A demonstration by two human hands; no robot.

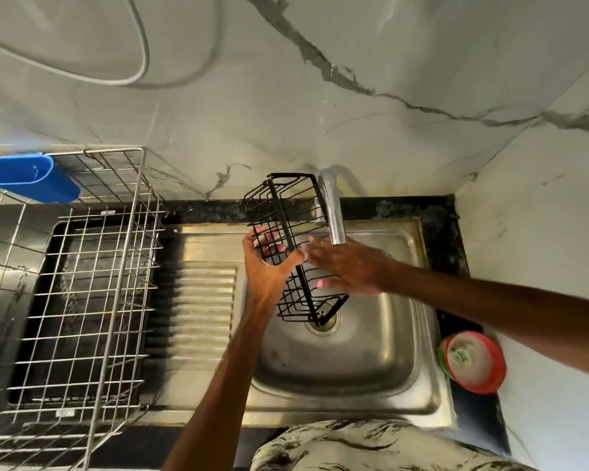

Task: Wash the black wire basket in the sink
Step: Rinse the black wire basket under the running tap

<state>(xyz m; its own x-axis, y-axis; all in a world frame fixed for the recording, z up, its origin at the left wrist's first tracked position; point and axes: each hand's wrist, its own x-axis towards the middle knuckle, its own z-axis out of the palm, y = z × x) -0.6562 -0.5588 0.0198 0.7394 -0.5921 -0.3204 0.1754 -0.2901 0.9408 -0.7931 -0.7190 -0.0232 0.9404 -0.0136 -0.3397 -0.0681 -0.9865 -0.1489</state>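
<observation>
Black wire basket, long and narrow, is held tilted over the steel sink. Its far end is raised beside the tap and its near end dips toward the drain. On my feed I cannot tell whether that end touches the basin.

The left hand grips the basket from the left, with its fingers curled through the wires and its thumb against the long bar. The right hand reaches in from the right, just under the tap's spout. Its fingers lie fairly straight and flat against the basket's side, with the thumb tip showing below through the wires. I cannot tell whether water is running.

Left of the basin is the sink's ribbed draining board. Further left, a large metal dish rack stands on the bench, with a blue plastic cup hung on its far left corner.

On the bench to the right of the sink sits a round tub with a red rim, holding something pale. The wall behind is pale marble with dark veins, and a grey hose loops across it at upper left. Patterned clothing shows at the bottom edge.
</observation>
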